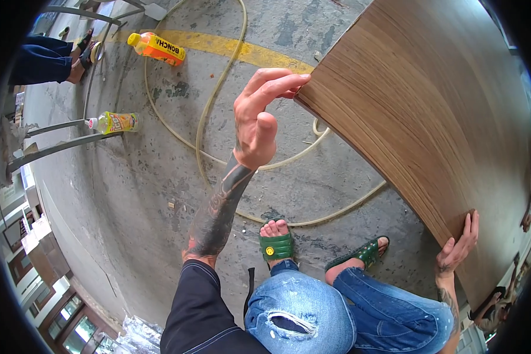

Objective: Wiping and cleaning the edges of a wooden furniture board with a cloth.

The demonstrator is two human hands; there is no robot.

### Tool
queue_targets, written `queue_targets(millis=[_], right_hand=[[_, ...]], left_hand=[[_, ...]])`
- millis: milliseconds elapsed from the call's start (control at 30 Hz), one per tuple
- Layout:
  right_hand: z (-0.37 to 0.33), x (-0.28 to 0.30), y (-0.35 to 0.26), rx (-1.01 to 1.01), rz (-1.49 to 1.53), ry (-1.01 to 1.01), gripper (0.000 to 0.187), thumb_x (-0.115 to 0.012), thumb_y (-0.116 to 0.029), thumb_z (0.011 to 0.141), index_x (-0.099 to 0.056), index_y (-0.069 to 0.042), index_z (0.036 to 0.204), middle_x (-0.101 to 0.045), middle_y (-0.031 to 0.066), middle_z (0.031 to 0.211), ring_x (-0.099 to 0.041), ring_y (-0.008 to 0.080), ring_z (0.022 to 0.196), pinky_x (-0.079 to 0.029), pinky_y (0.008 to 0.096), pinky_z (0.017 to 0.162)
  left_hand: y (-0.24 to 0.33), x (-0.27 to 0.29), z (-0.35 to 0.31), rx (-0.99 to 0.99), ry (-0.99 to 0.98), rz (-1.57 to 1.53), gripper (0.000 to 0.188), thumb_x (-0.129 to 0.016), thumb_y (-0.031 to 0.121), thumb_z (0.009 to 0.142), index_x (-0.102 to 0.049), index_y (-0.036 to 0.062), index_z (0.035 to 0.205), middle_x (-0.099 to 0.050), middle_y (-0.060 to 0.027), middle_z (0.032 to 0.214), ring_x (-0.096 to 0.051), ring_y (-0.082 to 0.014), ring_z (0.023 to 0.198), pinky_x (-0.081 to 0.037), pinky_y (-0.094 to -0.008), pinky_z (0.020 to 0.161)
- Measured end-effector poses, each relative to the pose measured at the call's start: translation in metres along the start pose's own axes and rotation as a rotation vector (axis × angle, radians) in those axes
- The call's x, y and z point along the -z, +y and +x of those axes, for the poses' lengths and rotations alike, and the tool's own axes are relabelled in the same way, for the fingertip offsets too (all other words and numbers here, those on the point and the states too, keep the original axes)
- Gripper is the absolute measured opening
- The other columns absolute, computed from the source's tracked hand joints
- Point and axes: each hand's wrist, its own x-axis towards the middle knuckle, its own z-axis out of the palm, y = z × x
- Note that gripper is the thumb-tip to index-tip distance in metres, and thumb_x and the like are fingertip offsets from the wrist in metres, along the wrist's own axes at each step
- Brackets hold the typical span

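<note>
A large wood-grain panel (419,112) takes up the right side, tilted, with its long edge running from upper middle down to lower right. At its near-left corner my left hand (256,118) reaches out, fingers stretched and thumb apart. The fingertips touch the corner; the undersides of those fingers are partly hidden. My right hand (459,245) lies against the lower part of the panel, fingers extended along its face and thumb close to the edge. Neither hand is wrapped round anything that I can see.
A pale hose (203,118) loops over the concrete floor (301,183). Two drink bottles, one orange (159,48) and one clear yellowish (115,122), lie near metal legs (65,144). Another person's legs (47,59) show upper left. Clear plastic wrap (138,336) sits lower left.
</note>
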Motion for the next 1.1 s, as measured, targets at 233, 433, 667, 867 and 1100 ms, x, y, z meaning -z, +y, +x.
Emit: queue_targets(millis=[233,433,667,867,1100], right_hand=[[0.0,-0.001,-0.002,-0.01,0.0,-0.005,0.063,-0.033,-0.037,0.102,-0.041,0.002,0.151,-0.038,0.0248,0.157,-0.036,0.0415,0.146,-0.025,0.0515,0.119],[0.0,-0.001,-0.002,-0.009,0.003,-0.002,0.062,-0.033,-0.036,0.102,-0.041,0.002,0.151,-0.038,0.0245,0.157,-0.036,0.041,0.146,-0.025,0.0513,0.119],[0.0,-0.002,-0.003,-0.012,0.009,-0.002,0.062,-0.034,-0.036,0.102,-0.041,0.002,0.151,-0.038,0.0243,0.158,-0.036,0.0409,0.146,-0.025,0.0513,0.119],[-0.001,-0.001,-0.003,-0.011,0.014,-0.005,0.062,-0.033,-0.036,0.102,-0.041,0.002,0.151,-0.037,0.0239,0.158,-0.035,0.0406,0.147,-0.024,0.0513,0.119],[0.001,0.001,-0.003,-0.008,-0.01,-0.004,0.061,-0.033,-0.033,0.101,-0.042,0.003,0.15,-0.039,0.0245,0.157,-0.037,0.0412,0.146,-0.025,0.0501,0.12]], left_hand=[[0.0,0.006,-0.001,0.027,-0.097,0.051,0.101,-0.024,0.079,0.097,-0.068,-0.0082,0.121,-0.062,-0.0146,0.118,-0.061,-0.0195,0.106,-0.049,-0.0298,0.089],[-0.008,0.004,-0.001,-0.033,0.011,0.023,0.089,-0.032,0.076,0.098,-0.075,-0.0012,0.113,-0.07,-0.0176,0.106,-0.069,-0.025,0.092,-0.056,-0.0337,0.08],[-0.007,0.004,-0.002,-0.053,-0.025,0.083,0.093,-0.034,0.077,0.096,-0.072,-0.0056,0.116,-0.069,-0.0174,0.109,-0.07,-0.0242,0.097,-0.058,-0.0327,0.081],[-0.009,0.002,-0.007,-0.053,0.045,0.028,0.092,-0.039,0.078,0.094,-0.071,-0.0049,0.119,-0.069,-0.0186,0.107,-0.072,-0.0263,0.095,-0.061,-0.0357,0.082],[-0.002,0.004,-0.012,0.081,-0.007,-0.036,0.104,-0.031,0.081,0.094,-0.061,-0.0124,0.128,-0.062,-0.02,0.119,-0.067,-0.0277,0.11,-0.061,-0.0397,0.088]])
